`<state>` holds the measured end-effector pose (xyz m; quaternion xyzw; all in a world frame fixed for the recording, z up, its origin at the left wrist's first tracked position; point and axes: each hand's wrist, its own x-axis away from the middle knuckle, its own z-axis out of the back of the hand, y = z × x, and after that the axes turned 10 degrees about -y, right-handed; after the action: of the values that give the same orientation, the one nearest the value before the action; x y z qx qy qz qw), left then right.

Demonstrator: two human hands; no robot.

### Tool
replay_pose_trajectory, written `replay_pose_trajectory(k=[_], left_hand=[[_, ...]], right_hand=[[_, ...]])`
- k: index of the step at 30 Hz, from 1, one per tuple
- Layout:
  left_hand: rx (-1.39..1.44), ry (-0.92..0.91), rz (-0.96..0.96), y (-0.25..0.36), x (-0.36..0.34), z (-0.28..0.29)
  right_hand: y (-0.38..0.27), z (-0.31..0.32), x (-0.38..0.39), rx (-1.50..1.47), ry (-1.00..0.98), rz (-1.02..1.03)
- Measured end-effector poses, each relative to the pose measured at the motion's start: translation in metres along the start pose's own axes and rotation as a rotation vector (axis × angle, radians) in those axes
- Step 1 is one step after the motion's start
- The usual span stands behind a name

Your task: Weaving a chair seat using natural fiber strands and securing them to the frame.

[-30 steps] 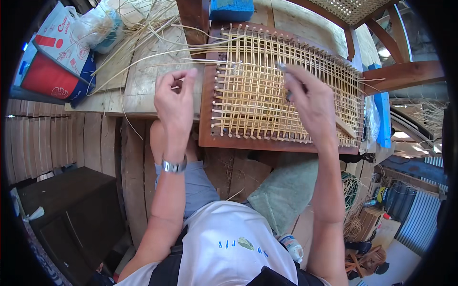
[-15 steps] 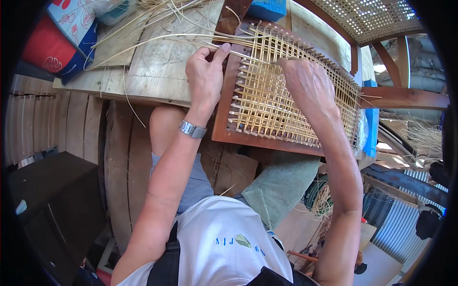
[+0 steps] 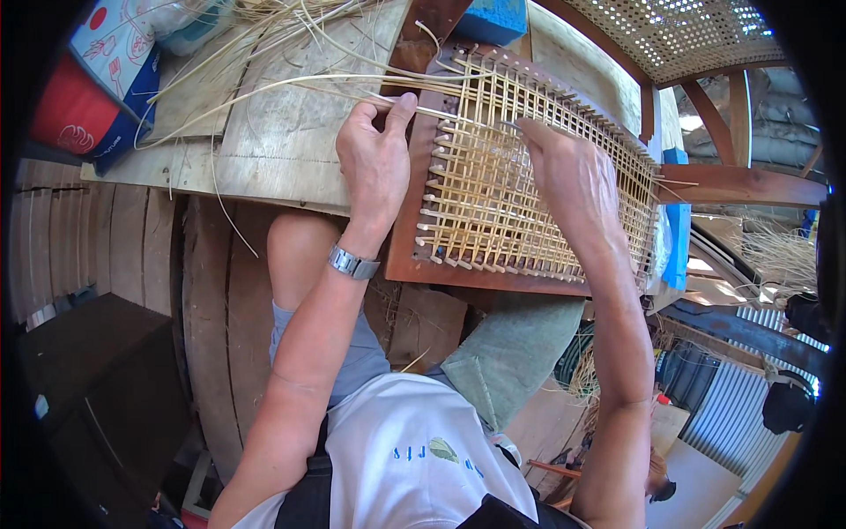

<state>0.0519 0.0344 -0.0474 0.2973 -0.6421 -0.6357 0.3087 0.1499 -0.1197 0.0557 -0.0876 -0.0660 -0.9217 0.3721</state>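
Rattan weave (image 3: pixel 493 207), one panel on one wooden frame (image 3: pixel 409 227), lies at the table's (image 3: pixel 291 167) near edge, presumably for easy reach. The left hand (image 3: pixel 374 163) pinches one cane strand (image 3: pixel 432 112), seemingly to guide it; the right hand (image 3: pixel 573 176) bends over the weave, whether gripping anything I cannot tell. Loose strands (image 3: pixel 304 78) leftward defy counting.
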Motion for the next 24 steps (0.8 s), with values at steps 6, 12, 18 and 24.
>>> replay_pose_trajectory(k=[6, 12, 18, 24], left_hand=[[-0.018, -0.018, 0.013, -0.004, -0.001, 0.0], [0.007, -0.026, 0.007, -0.002, -0.002, 0.001], [0.0, -0.077, 0.032, -0.006, -0.003, 0.001], [-0.009, -0.061, 0.028, -0.004, -0.003, 0.005]], right_hand=[[-0.007, -0.003, -0.011, 0.041, 0.035, 0.124], [-0.013, 0.001, -0.009, 0.058, 0.091, 0.144], [-0.021, 0.002, -0.013, 0.076, 0.039, 0.18], [-0.027, 0.001, -0.011, 0.116, 0.0, 0.207]])
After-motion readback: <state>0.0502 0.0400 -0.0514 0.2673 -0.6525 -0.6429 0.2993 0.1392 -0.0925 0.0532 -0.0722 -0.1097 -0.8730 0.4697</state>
